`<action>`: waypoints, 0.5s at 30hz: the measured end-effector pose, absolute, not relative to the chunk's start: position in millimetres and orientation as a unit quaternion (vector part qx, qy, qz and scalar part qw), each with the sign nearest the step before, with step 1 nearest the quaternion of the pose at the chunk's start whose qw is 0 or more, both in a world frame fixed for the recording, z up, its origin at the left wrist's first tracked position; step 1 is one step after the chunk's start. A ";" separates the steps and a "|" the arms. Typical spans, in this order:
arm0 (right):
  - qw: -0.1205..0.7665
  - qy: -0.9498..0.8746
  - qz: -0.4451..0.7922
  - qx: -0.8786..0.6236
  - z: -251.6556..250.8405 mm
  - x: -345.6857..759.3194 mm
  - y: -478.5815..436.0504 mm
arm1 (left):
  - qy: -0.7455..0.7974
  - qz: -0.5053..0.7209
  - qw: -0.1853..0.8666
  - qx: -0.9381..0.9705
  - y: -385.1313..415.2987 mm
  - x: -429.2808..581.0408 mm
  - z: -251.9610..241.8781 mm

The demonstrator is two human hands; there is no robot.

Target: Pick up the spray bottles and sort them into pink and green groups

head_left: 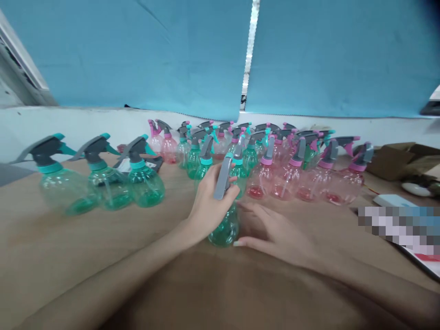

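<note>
A green spray bottle (224, 231) with a grey trigger head is in front of me at the middle of the table. My left hand (211, 197) is closed around its neck, just under the grey head. To the right of the bottle, my right hand (271, 229) has its fingers apart, the thumb and fingertips close to the bottle's side; whether they touch it I cannot tell. Behind stand several green spray bottles (194, 158) and several pink spray bottles (263, 181) in rows. At the left, 3 green spray bottles (146, 188) stand side by side.
A brown wooden table (165, 279) lies under everything. At the right are an open cardboard box (398, 160), a white box (393, 200) and a blurred-out printed item (402, 229). Dark packets (154, 163) lie behind the left bottles. Blue curtains (137, 55) hang at the back.
</note>
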State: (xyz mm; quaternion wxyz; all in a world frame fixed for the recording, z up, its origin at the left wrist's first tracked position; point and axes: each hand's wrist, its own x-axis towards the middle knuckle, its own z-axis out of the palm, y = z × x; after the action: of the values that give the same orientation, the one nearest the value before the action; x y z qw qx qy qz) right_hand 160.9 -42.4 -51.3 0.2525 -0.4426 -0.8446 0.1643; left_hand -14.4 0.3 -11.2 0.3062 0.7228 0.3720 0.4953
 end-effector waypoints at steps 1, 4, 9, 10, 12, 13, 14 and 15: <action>0.263 -0.841 0.161 -0.444 -46.8 153.5 -42.4 | 0.376 0.497 0.302 0.721 -1.1 -16.9 -11.0; 0.277 -0.835 0.151 -0.452 -36.4 128.9 -41.3 | 0.391 0.499 0.290 0.717 -5.9 -29.2 -10.7; 0.302 -0.836 0.105 -0.446 -33.3 86.0 -36.0 | 0.437 0.483 0.265 0.711 -12.2 -61.2 -11.8; 0.310 -0.837 0.095 -0.440 -33.7 77.3 -34.6 | 0.444 0.482 0.258 0.710 -13.4 -68.2 -11.5; 0.319 -0.839 0.082 -0.434 -33.6 60.2 -31.9 | 0.455 0.480 0.244 0.709 -16.0 -82.3 -9.3; 0.317 -0.840 0.079 -0.434 -32.9 52.1 -30.7 | 0.463 0.476 0.237 0.709 -17.4 -89.5 -7.4; 0.311 -0.841 0.078 -0.435 -31.7 44.5 -29.7 | 0.471 0.471 0.230 0.710 -18.7 -96.7 -5.2; 0.303 -0.843 0.078 -0.437 -30.0 37.6 -28.5 | 0.480 0.463 0.225 0.710 -20.0 -104.1 -3.0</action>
State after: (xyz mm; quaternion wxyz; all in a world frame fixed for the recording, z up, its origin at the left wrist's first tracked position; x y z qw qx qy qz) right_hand 37.6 -28.5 -30.0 0.3033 -0.4372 -0.8430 0.0783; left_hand -104.1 -20.0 -3.0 0.2246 0.7105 0.4800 0.4630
